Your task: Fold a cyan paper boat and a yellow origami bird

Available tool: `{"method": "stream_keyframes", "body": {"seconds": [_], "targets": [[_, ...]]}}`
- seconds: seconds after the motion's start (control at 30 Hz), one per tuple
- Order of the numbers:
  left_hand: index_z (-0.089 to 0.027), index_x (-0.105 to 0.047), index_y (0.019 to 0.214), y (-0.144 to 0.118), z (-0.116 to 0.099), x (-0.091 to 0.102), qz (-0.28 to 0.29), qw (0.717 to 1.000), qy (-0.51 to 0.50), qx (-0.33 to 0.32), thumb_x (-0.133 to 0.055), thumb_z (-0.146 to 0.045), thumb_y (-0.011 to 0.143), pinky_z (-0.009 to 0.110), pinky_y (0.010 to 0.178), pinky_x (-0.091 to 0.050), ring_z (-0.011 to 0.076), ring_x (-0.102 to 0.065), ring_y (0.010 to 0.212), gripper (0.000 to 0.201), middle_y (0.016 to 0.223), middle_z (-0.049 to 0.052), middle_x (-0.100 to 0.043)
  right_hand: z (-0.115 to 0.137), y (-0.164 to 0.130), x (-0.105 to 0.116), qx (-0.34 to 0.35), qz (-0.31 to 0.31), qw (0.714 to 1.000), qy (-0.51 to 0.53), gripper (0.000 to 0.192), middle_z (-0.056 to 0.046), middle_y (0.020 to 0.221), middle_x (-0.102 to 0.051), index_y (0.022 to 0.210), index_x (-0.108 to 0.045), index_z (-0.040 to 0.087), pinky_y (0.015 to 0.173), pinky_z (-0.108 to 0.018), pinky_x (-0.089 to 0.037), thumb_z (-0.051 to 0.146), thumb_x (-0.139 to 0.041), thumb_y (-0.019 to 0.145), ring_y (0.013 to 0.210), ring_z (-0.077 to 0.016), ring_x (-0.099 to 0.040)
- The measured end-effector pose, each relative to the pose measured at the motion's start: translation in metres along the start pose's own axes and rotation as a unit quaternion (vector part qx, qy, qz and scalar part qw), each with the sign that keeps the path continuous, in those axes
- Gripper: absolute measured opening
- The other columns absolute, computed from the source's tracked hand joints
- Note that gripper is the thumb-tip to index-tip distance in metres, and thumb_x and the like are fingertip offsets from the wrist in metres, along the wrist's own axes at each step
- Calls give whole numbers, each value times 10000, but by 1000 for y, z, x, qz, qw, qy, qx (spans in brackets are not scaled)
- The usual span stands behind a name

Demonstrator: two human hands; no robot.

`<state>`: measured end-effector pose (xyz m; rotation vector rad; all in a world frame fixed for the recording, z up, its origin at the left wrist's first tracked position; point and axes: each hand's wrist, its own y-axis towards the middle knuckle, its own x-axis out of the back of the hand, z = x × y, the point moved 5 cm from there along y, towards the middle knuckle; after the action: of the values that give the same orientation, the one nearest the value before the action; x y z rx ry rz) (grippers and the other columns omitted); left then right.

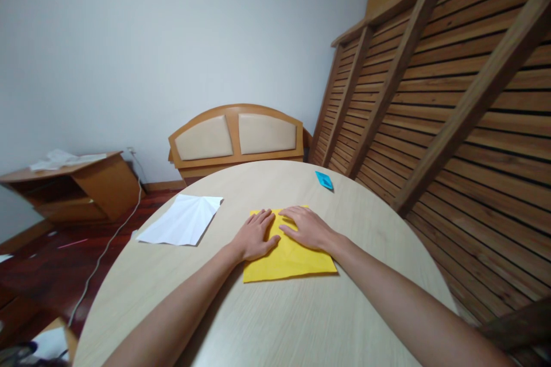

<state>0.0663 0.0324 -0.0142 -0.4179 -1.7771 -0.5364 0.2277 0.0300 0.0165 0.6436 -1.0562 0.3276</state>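
Observation:
A sheet of yellow paper (288, 266) lies flat on the round table, its near edge toward me. My left hand (257, 236) rests on the paper's left part with the fingers stretched out and the thumb pointing right. On the upper right part of the sheet, my right hand (307, 228) lies with its fingers apart, pointing left. Both hands cover some of the paper's surface, and nothing is gripped in either.
Creased white paper (183, 221) lies at the table's left. A small folded blue paper piece (324, 180) sits near the far right edge of the pale round table (344, 321). Beyond stand a headboard (236, 135), a slatted wooden frame (430, 109) and a low cabinet (107, 186).

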Motion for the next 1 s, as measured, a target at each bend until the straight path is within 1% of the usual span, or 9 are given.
{"method": "stream_keyframes", "body": {"seconds": [0.13, 0.27, 0.4, 0.57, 0.63, 0.73, 0.83, 0.9, 1.0], "targets": [[-159, -300, 1531, 0, -4, -1, 24, 1000, -3, -18, -372, -572, 954, 466, 1214, -176, 284, -211, 1489, 714, 1600, 121, -263, 1, -4, -20, -8, 84, 996, 36, 692, -103, 1556, -377, 1502, -388, 172, 1192, -439, -219, 607, -368, 964, 1449, -272, -304], [-154, -255, 1547, 2, 5, -5, 47, 999, 8, 7, -318, -517, 978, 450, 1220, -150, 254, -157, 1503, 677, 1616, 91, -213, -9, -5, -28, -29, 137, 990, 22, 829, -95, 1612, -234, 1555, -262, 157, 1224, -450, -118, 712, -270, 939, 1498, -280, -160], [-151, -260, 1544, 3, 18, -3, 54, 996, 30, 71, -272, -483, 987, 468, 1211, -163, 255, -150, 1504, 648, 1620, 81, -192, -26, -5, -25, -58, 148, 987, -6, 866, -103, 1619, -194, 1555, -263, 158, 1219, -475, -126, 741, -287, 914, 1501, -301, -132], [-131, -257, 1542, 2, 24, 1, 56, 990, 43, 119, -265, -503, 982, 483, 1205, -170, 277, -147, 1502, 672, 1620, 98, -181, -42, -7, -16, -100, 135, 984, -56, 789, -120, 1613, -207, 1542, -294, 135, 1213, -497, -118, 661, -281, 955, 1498, -299, -149], [-130, -263, 1539, 2, 24, 1, 48, 990, 47, 124, -273, -502, 982, 481, 1205, -171, 282, -151, 1501, 670, 1619, 104, -187, -37, -6, -12, -91, 112, 987, -74, 740, -122, 1604, -241, 1526, -337, 127, 1217, -487, -106, 615, -298, 970, 1497, -287, -165], [-133, -283, 1531, 3, 24, 0, 33, 990, 49, 126, -296, -498, 979, 475, 1205, -179, 290, -166, 1497, 661, 1615, 114, -208, -19, -4, -12, -45, 84, 993, -66, 695, -99, 1598, -274, 1519, -359, 153, 1221, -458, -112, 584, -317, 975, 1492, -261, -193], [-133, -321, 1514, 3, 26, 1, 16, 990, 46, 133, -326, -492, 975, 475, 1197, -209, 298, -201, 1489, 647, 1603, 125, -252, -4, -4, -22, -25, 121, 992, -26, 771, -98, 1596, -283, 1535, -322, 155, 1217, -463, -135, 656, -323, 949, 1492, -278, -188], [-128, -369, 1489, 3, 27, 6, -13, 989, 52, 139, -371, -478, 963, 486, 1193, -216, 305, -219, 1484, 631, 1589, 137, -290, -2, -5, -28, -34, 138, 990, -11, 790, -98, 1603, -264, 1542, -302, 153, 1218, -469, -126, 675, -290, 950, 1496, -283, -169], [-154, -424, 1461, 3, 18, 13, -59, 994, 50, 79, -419, -444, 955, 462, 1206, -199, 272, -230, 1484, 584, 1586, 118, -305, -7, -5, -30, -44, 135, 990, -4, 805, -101, 1610, -243, 1544, -297, 158, 1221, -470, -104, 695, -269, 946, 1500, -285, -148]]}}
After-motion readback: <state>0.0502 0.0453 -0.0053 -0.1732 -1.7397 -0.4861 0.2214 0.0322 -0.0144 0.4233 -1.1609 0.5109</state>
